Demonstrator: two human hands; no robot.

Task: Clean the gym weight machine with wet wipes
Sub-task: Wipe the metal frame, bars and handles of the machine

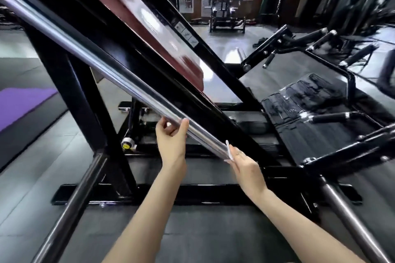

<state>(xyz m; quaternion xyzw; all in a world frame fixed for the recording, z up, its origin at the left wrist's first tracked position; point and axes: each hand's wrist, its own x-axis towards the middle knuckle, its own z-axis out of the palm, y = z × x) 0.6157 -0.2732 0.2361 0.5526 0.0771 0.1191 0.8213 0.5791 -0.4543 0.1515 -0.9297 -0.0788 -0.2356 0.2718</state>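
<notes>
Step in hand: wiping the chrome rail (119, 72) of the weight machine (81, 96); my left hand (172, 136) curls round the rail, steadying; my right hand (243, 165) has its grip pressing the wet wipe (229, 150) onto the rail's lower stretch — next, I judge, a firm slide upward.

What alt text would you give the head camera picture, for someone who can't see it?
A person's right hand holds a white wet wipe against the lower end of a slanted chrome rail on a black gym weight machine, while the left hand grips the rail just above. Other gym equipment stands in the background.
</notes>
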